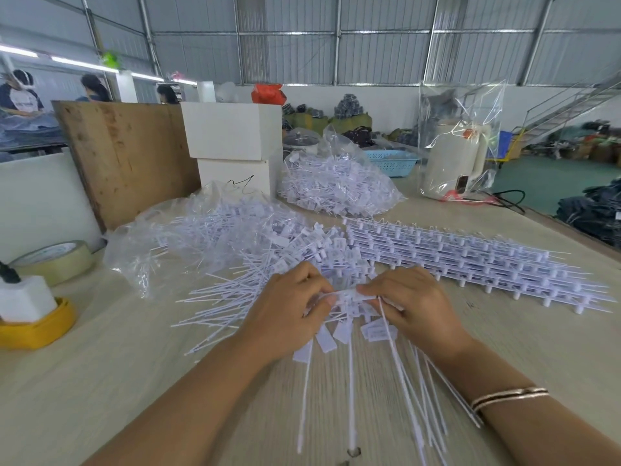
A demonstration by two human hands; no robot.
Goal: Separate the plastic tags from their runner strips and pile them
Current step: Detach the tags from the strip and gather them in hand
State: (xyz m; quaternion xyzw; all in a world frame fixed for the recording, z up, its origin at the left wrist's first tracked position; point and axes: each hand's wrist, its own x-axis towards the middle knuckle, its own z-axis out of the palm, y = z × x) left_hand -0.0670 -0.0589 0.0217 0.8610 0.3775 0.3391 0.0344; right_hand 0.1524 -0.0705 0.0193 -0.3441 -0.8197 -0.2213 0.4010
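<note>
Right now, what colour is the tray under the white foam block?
Yellow. The tray sits at the table's left edge, clearest in the head view.

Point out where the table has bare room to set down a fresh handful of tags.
Bare wood lies left of the left hand, between the yellow tray and the loose tag pile. Another patch sits beyond the right hand, below the runner strips. The centre is crowded.

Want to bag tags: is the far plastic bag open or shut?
Open: the far plastic bag gapes at its top, tags showing inside.
</note>
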